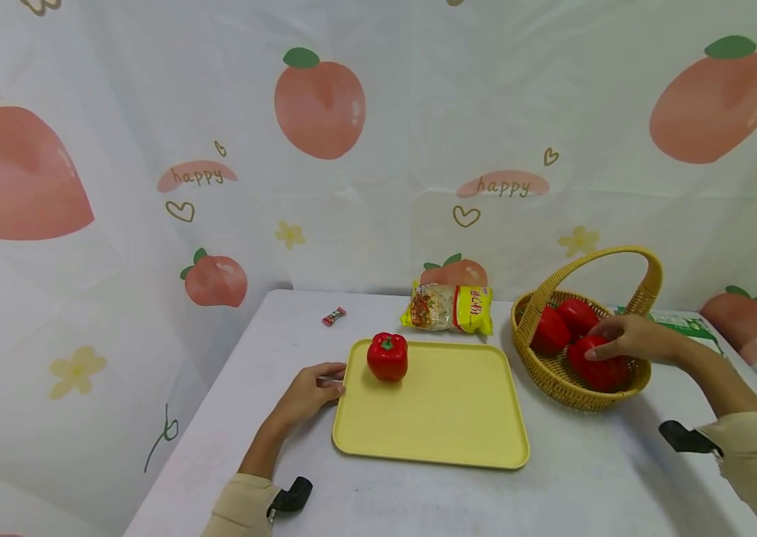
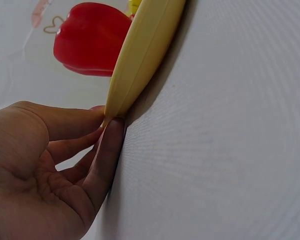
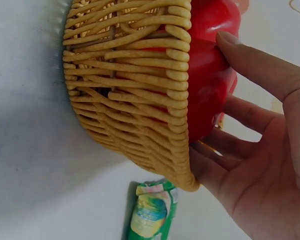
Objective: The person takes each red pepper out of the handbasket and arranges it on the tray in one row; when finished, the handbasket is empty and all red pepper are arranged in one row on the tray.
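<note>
A yellow rectangular tray (image 1: 432, 418) lies on the table, with a red bell pepper (image 1: 388, 358) upright near its far left corner. My left hand (image 1: 307, 395) pinches the tray's left rim between thumb and fingers, as the left wrist view shows. To the right, a woven basket (image 1: 556, 384) with an arched handle holds several red bell peppers. Reaching into it, my right hand (image 1: 643, 339) grips the nearest pepper (image 1: 596, 369), thumb on one side and fingers on the other. That pepper (image 3: 205, 95) still sits within the basket, its lower part hidden by the wicker wall.
Behind the tray lies a yellow and clear food packet (image 1: 448, 308). A small wrapped candy (image 1: 334, 316) rests at the back left. Right of the basket is a green and white packet (image 1: 687, 326). A printed cloth (image 1: 385, 209) hangs behind the table.
</note>
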A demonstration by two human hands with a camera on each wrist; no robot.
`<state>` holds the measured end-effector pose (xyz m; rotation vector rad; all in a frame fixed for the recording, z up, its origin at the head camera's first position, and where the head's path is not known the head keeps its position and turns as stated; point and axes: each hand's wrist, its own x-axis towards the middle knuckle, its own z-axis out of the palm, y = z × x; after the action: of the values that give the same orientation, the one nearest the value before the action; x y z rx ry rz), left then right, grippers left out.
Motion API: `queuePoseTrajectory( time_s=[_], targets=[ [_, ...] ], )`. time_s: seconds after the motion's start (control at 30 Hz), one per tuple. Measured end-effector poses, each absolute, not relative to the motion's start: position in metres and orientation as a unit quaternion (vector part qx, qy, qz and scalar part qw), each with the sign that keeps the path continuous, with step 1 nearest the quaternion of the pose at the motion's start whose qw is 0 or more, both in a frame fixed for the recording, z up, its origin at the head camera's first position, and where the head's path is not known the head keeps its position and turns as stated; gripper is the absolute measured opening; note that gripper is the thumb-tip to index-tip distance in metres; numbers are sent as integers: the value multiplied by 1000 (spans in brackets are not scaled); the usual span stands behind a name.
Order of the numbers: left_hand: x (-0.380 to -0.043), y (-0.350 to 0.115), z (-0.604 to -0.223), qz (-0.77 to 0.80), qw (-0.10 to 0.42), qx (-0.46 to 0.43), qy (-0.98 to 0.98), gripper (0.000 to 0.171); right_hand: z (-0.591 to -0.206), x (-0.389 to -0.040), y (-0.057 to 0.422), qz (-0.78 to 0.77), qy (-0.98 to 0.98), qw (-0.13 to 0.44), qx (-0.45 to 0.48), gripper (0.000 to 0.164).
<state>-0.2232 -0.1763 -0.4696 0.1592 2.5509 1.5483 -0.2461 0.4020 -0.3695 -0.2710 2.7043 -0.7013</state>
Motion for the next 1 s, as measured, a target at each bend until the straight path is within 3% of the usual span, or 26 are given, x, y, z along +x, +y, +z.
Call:
queuePoseTrajectory(
  time_s=[0.6, 1.0],
  targets=[
    [-222, -176, -469, 516, 82, 50, 851, 45, -378, -216, 408, -321, 940, 62, -101, 55],
    [-222, -176, -470, 525, 73, 62, 846, 44, -376, -186, 401, -337, 939, 6, -73, 63]
  ],
)
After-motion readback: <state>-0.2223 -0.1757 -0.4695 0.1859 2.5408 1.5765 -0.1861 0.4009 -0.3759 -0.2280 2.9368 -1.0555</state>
